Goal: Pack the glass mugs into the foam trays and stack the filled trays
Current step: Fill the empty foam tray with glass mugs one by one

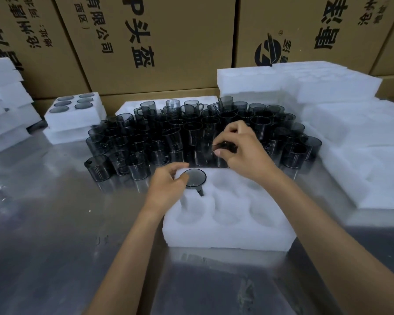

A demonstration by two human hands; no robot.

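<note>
Our left hand (168, 185) grips a smoky-grey glass mug (195, 178) seated in the white foam tray (228, 233) at centre frame; our right hand (239, 151) pinches another mug (224, 147).

Mug cluster (203, 133) blocks far side; foam stacks (341, 142) crowd right; steel table (43, 223) open left.

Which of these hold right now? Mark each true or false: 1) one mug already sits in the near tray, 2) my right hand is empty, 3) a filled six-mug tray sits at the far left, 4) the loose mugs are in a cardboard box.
1) True: one mug sits in the far-left pocket of the near foam tray, under the left hand.
2) False: the right hand pinches a dark mug.
3) True: the filled tray shows six mugs.
4) False: the loose mugs stand on the metal table.
</note>
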